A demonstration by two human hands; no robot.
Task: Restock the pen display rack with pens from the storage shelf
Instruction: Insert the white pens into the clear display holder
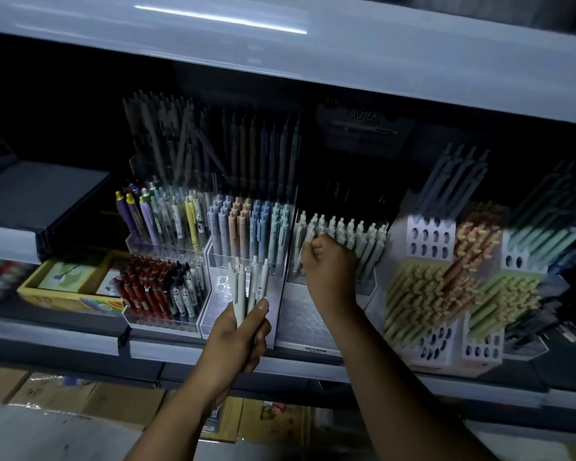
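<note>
We are gripping a bundle of pale pens in our left hand, fingers and thumb wrapping tightly round the lower barrels so that the clip ends are fanning upward. Our right hand is curling narrowly at the back row of the display rack, its fingertips seeming to pinch the top of a single pen. The hand is hiding part of the contact, so we are judging that hold rather than seeing it outright.

The bundle is hanging just in front of the rack, low and to its left. The single pen is standing among the rows of matching pens that are filling the upper tiers. The lower tiers of the rack are showing bare holes.

We are judging the step as seating one pen into its hole while the rest are waiting in the left hand. The next move is calling for a straight push down until the pen is standing level with its neighbours, then a fresh pen drawn from the bundle and aimed at a bare hole without knocking the standing rows.

Beside the rack, pastel pens are standing to the left, red pens further left, and yellow-green pens to the right. Cardboard boxes are lying under the shelf.
</note>
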